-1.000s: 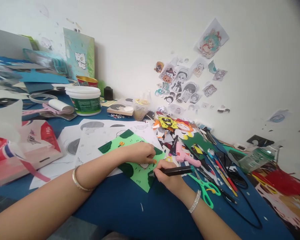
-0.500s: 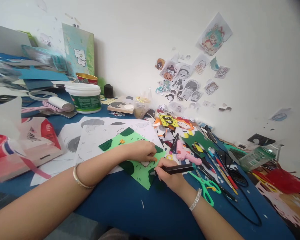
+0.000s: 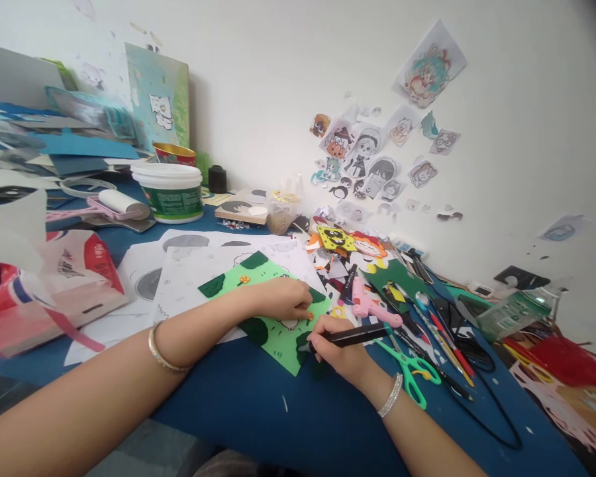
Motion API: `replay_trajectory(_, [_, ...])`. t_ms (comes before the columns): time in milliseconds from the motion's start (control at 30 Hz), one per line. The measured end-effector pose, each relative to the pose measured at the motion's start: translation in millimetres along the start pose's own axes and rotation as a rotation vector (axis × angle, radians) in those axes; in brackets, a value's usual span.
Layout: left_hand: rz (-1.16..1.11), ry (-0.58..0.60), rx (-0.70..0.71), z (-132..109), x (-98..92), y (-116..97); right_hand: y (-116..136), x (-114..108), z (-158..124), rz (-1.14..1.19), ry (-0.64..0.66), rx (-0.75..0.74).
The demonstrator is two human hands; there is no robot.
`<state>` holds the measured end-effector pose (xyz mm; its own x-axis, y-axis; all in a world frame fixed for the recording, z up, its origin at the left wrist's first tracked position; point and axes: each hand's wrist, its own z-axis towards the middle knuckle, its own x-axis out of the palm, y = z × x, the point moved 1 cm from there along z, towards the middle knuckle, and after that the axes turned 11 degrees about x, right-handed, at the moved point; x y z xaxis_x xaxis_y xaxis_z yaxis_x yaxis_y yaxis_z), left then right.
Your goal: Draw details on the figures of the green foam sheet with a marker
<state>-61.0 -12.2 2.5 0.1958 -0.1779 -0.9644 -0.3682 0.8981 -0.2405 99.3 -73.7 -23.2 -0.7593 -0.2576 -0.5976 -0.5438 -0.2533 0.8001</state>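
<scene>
White wall [image 3: 258, 99], bearing paper drawings [image 3: 362, 156] toward upper right, backs a cluttered blue table [image 3: 248, 417]. At upper left I log a green-and-white tub [image 3: 171, 199], contents hidden; at far left, a red-and-white packet [image 3: 97, 265] with a white sheet protruding. Below centre, green card [image 3: 281, 351] lies under the left hand [image 3: 285, 298], loosely curled; I cannot tell whether it grips anything. The right hand [image 3: 338, 344], closed around a black marker [image 3: 360, 335], sits at the card's right edge.

a craft corner, whether in a home or a studio cannot be told: cartoon drawings [image 3: 365, 149] stuck on a white wall [image 3: 258, 99], a blue table [image 3: 328, 417] crowded with paper cut-outs [image 3: 335, 238], scissors [image 3: 406, 362], pens [image 3: 451, 345] and a pink glue gun [image 3: 365, 306].
</scene>
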Motion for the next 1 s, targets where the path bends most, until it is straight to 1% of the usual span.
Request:
replay_trajectory(400, [0.015, -0.006, 0.012, 0.1, 1.4, 0.7, 0.9, 0.0, -0.4, 0.002, 0.012, 0.008])
replay_trajectory(800, [0.008, -0.014, 0.012, 1.0, 4.4, 4.0, -2.1, -0.2, -2.0, 0.094, 0.09, 0.029])
replay_trajectory(1000, [0.009, -0.011, 0.004, 1.2, 3.3, 2.4, 0.1, -0.2, -2.3, 0.094, 0.091, 0.039])
